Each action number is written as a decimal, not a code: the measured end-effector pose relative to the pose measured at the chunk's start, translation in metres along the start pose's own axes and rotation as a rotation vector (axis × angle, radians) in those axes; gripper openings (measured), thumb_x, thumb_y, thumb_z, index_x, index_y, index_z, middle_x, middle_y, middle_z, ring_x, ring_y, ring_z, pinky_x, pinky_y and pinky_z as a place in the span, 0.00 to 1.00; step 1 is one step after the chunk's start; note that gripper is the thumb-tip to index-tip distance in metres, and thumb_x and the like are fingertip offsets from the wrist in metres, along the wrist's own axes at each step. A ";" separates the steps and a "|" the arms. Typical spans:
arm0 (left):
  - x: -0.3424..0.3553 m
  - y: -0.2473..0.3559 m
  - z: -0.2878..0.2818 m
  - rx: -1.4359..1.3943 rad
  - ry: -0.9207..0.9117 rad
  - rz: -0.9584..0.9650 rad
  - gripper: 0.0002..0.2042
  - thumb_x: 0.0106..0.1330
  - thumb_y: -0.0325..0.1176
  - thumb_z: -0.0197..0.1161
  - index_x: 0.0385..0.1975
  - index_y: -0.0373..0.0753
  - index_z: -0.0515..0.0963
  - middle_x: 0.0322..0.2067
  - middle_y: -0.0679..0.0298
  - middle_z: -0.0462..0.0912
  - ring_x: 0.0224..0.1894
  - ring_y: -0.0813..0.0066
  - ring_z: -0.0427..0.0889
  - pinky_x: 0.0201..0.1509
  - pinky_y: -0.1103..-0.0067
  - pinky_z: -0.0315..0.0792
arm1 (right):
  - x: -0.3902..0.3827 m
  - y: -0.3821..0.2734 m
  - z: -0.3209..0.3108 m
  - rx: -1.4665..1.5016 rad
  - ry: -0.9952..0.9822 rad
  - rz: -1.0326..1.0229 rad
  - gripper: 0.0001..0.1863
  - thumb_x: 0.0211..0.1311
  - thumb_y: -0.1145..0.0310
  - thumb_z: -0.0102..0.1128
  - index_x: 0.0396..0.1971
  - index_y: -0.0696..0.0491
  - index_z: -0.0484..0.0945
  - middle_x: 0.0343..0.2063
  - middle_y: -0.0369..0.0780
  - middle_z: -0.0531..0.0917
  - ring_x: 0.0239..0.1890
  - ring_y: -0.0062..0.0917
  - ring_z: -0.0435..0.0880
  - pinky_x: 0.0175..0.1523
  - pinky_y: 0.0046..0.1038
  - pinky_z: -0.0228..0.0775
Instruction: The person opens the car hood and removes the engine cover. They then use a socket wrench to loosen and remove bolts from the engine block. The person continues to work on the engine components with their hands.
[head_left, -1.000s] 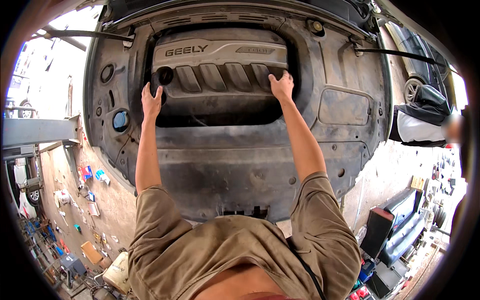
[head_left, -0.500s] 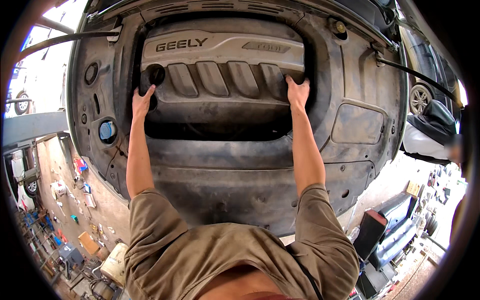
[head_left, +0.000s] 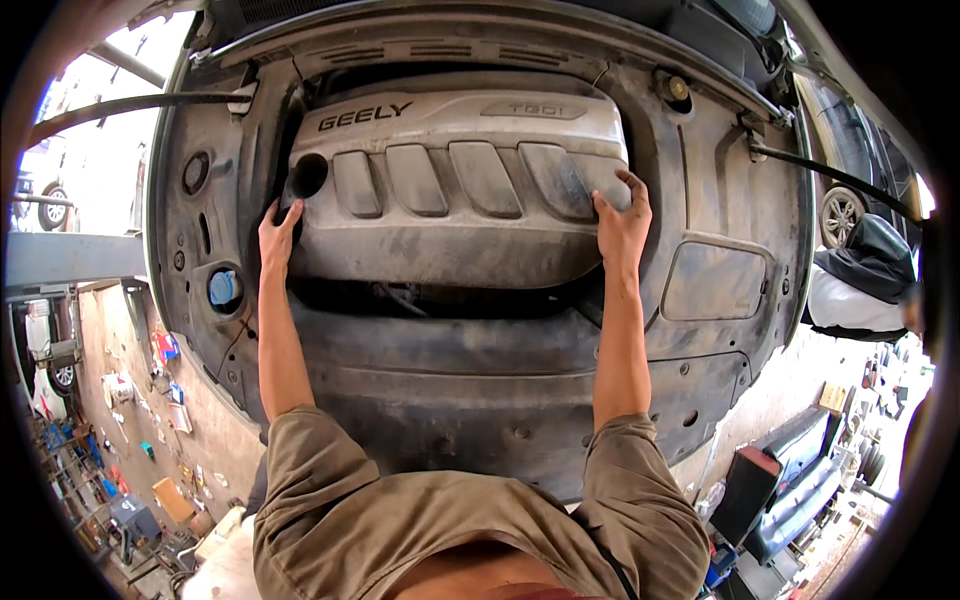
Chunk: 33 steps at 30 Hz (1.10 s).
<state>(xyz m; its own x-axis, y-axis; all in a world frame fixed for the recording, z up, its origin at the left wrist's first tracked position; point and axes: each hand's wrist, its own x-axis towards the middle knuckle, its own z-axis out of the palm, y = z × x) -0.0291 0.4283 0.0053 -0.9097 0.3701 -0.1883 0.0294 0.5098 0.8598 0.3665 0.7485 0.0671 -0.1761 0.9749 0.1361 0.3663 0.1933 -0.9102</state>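
From where I'm standing, the dark surround (head_left: 450, 400) is spreading beyond both sets of fingers; between them the grey engine cover (head_left: 440, 245) is lying within its opening (head_left: 470, 302), not clear of it. Left hand (head_left: 277, 240) and right hand (head_left: 624, 232) are already grasping the cover's ends.

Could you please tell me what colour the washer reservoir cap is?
The washer reservoir cap is blue, seen best in the head view.

Engine cover (head_left: 440, 245) between the hands (head_left: 276, 240) (head_left: 625, 232)
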 end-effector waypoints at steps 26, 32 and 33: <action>-0.033 0.032 -0.060 -0.144 0.123 0.304 0.29 0.53 0.12 0.42 0.59 0.28 0.72 0.54 0.56 0.78 0.54 0.74 0.76 0.57 0.85 0.63 | -0.042 0.030 -0.003 0.498 0.279 0.158 0.18 0.57 0.83 0.54 0.49 0.61 0.71 0.40 0.40 0.80 0.43 0.22 0.78 0.52 0.22 0.67; -0.109 0.055 -0.074 -0.032 0.191 0.404 0.28 0.55 0.11 0.45 0.58 0.31 0.73 0.54 0.52 0.80 0.53 0.75 0.77 0.57 0.83 0.66 | -0.079 -0.005 -0.089 0.536 0.349 0.058 0.20 0.59 0.84 0.54 0.53 0.60 0.68 0.43 0.42 0.81 0.42 0.22 0.77 0.52 0.22 0.67; -0.125 0.063 -0.070 -0.009 0.200 0.420 0.28 0.55 0.11 0.45 0.58 0.32 0.73 0.54 0.52 0.80 0.53 0.74 0.78 0.57 0.82 0.66 | -0.090 -0.011 -0.114 0.547 0.366 0.091 0.21 0.59 0.83 0.55 0.53 0.59 0.68 0.43 0.42 0.81 0.42 0.21 0.77 0.51 0.21 0.67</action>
<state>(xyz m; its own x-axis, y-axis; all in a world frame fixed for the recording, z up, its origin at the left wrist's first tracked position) 0.0575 0.3598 0.1160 -0.8816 0.3859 0.2717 0.4098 0.3406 0.8462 0.4826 0.6715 0.1092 0.1910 0.9778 0.0857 -0.1690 0.1188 -0.9784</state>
